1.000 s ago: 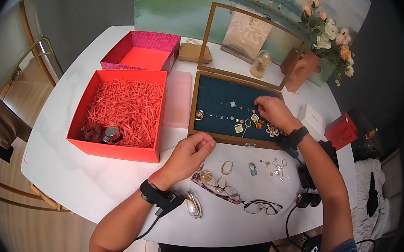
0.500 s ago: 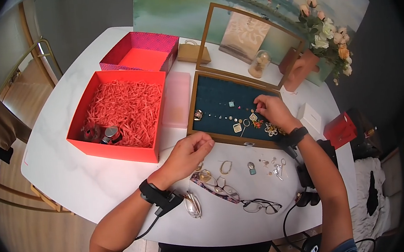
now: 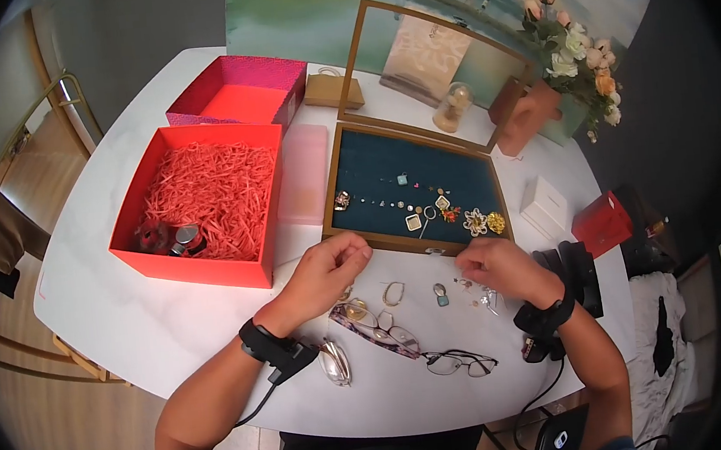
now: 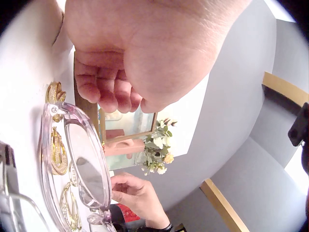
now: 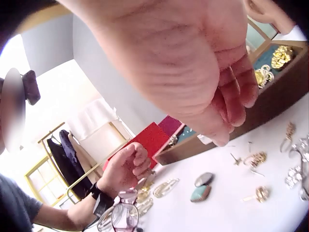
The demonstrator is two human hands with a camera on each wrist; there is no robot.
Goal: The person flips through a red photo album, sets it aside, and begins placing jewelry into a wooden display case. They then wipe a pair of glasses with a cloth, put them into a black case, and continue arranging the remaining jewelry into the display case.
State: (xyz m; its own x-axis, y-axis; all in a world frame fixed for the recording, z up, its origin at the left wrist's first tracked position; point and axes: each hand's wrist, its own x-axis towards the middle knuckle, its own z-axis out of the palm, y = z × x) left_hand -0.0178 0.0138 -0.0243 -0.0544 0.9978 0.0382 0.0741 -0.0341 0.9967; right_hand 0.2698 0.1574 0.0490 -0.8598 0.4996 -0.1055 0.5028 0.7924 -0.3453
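two bare hands are over or beside a white table [image 3: 171, 334], the left hand [image 3: 327, 269] near the front corner of a wooden jewellery case [image 3: 377, 242], its fingers loosely curled round nothing visible; i cannot tell whether it touches the rim. the right hand [image 3: 511, 269] is bent over small jewellery [image 3: 490, 302] on the table just before the case, its fingers curled in and their tips close together, but the palm hides whether anything is pinched there. a faint mark on the white box [image 3: 543, 206] is too small to read, and the pale pattern on the beige bag [image 3: 424, 58] behind the glass lid [image 3: 368, 38] gives no word i can make out. a white oval on the dark device [image 3: 561, 440] below the table edge is likewise illegible. the right hand covers part of the small jewellery; a grey stone [image 5: 204, 179] and a green stone [image 5: 200, 194] touch nearby. purple-framed glasses [image 3: 402, 340] lie partly over gold earrings [image 4: 59, 157], black glasses [image 3: 459, 363] beside them. red shreds [image 3: 210, 196] half bury a silver-topped object [image 3: 187, 237] in the red box [image 3: 191, 270].
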